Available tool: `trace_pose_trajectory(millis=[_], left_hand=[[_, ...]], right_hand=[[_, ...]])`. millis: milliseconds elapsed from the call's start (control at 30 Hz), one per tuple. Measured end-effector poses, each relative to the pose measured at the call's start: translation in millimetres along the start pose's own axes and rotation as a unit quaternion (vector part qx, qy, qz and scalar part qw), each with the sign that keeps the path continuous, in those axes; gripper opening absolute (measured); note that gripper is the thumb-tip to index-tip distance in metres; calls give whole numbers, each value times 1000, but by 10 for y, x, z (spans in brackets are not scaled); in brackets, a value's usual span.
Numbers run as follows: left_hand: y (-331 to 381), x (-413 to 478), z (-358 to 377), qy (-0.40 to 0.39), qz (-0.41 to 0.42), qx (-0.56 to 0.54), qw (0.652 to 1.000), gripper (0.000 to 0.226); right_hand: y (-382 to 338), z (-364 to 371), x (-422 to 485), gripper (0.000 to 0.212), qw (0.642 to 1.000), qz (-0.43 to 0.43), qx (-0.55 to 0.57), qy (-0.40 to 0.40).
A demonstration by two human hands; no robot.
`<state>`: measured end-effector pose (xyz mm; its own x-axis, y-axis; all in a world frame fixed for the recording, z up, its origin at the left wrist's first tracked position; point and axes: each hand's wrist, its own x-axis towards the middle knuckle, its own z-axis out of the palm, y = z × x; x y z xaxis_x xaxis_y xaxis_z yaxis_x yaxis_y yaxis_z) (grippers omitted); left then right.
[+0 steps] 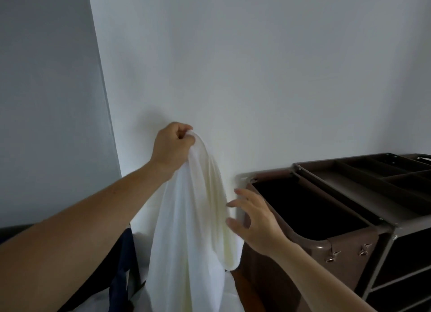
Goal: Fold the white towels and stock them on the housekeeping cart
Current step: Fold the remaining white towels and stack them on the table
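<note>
We see one white towel [193, 218] hanging unfolded in long soft pleats, its top bunched in the pinch of our left hand [171, 146] and its lower end running out of view. Just to its right stands the brown cart [391, 227], with an open dark bag [349, 241] at the near end, a divided tray [338, 179] on top and shelves [396, 281] below.

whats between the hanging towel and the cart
The open right hand, fingers spread beside the white towel; the cart stands just past it. Head view.
</note>
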<state>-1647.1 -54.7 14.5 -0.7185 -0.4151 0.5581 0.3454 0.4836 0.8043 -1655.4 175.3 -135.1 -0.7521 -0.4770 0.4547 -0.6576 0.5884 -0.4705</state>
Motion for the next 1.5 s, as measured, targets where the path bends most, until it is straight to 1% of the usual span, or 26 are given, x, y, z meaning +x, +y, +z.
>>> trace_pose_trajectory(millis=[33, 100, 200, 333, 433, 467, 533, 633, 700, 733, 833, 900, 933, 967, 1000, 1067, 1167, 1200, 1233, 1300, 1333, 1367, 1400, 1433, 1467, 1500], left_hand=[[29, 55, -8, 1, 7, 0, 1000, 18], [65, 142, -25, 6, 17, 0, 1000, 19], [83, 242, -64, 15, 23, -8, 1000, 22], [100, 323, -142, 27, 28, -22, 999, 23], [94, 349, -189, 22, 31, -40, 998, 24], [90, 354, -202, 20, 32, -44, 998, 24], [86, 361, -213, 14, 35, -50, 998, 23], [79, 372, -213, 9, 38, -56, 998, 24], [60, 385, -222, 7, 40, -59, 997, 24], [42, 398, -237, 5, 43, -59, 997, 24], [-51, 496, -352, 7, 38, -56, 998, 25], [-147, 616, -515, 25, 13, -56, 998, 25], [-196, 687, -619, 31, -2, -59, 998, 25], [-237, 746, -728, 32, -15, -64, 997, 25], [-259, 796, -835, 25, -25, -74, 997, 26], [-249, 891, -1027, 8, -28, -108, 994, 29], [-78, 1048, -1227, 11, -20, -182, 983, 30], [-21, 1086, -1278, 19, -26, -197, 980, 30], [4, 1102, -1329, 23, -39, -202, 978, 29], [-73, 1078, -1411, 13, -73, -180, 981, 27], [-135, 1050, -1440, 4, -82, -170, 982, 27], [-191, 1028, -1461, 0, -84, -173, 981, 26], [-233, 1014, -1478, 6, -83, -186, 979, 25], [-265, 1008, -1487, 20, -85, -200, 976, 24], [-295, 999, -1479, 37, -91, -211, 972, 24], [-329, 992, -1466, 56, -99, -214, 970, 24]], right_hand=[[18, 80, -46, 39, 1000, -18, -13, -10], [20, 194, -114, 37, 998, -49, -39, 1], [19, 298, -173, 34, 991, -91, -81, 63], [70, 295, -178, 45, 987, -75, -112, 87], [162, 289, -157, 29, 984, -66, -150, 64], [183, 290, -158, 30, 985, -57, -150, 55], [242, 308, -159, 45, 981, -60, -179, 44], [311, 422, -120, 54, 952, -113, -283, 25], [347, 512, -100, 56, 939, -102, -329, -18], [361, 522, -99, 58, 940, -82, -331, -25], [416, 306, -34, 63, 955, -39, -292, 24], [390, -93, 119, 48, 978, 26, -203, 27], [358, -346, 225, 38, 988, 59, -140, 37], [295, -620, 337, 33, 992, 82, -74, 55], [206, -910, 461, 34, 993, 86, -32, 71], [-23, -1421, 735, 33, 992, 64, 3, 108], [-429, -1846, 1160, 19, 980, 24, 84, 179], [-538, -1892, 1281, 14, 975, 23, 118, 185], [-645, -1906, 1371, 11, 977, 27, 132, 168], [-768, -1916, 1478, 11, 985, 25, 113, 131], [-821, -1931, 1503, 13, 982, 15, 119, 147], [-869, -1947, 1521, 17, 973, 5, 140, 184], [-894, -1947, 1542, 19, 961, -1, 169, 221], [-909, -1927, 1558, 20, 952, -1, 189, 239], [-936, -1892, 1559, 21, 954, 6, 195, 228], [-944, -1856, 1560, 24, 963, 18, 187, 194]])
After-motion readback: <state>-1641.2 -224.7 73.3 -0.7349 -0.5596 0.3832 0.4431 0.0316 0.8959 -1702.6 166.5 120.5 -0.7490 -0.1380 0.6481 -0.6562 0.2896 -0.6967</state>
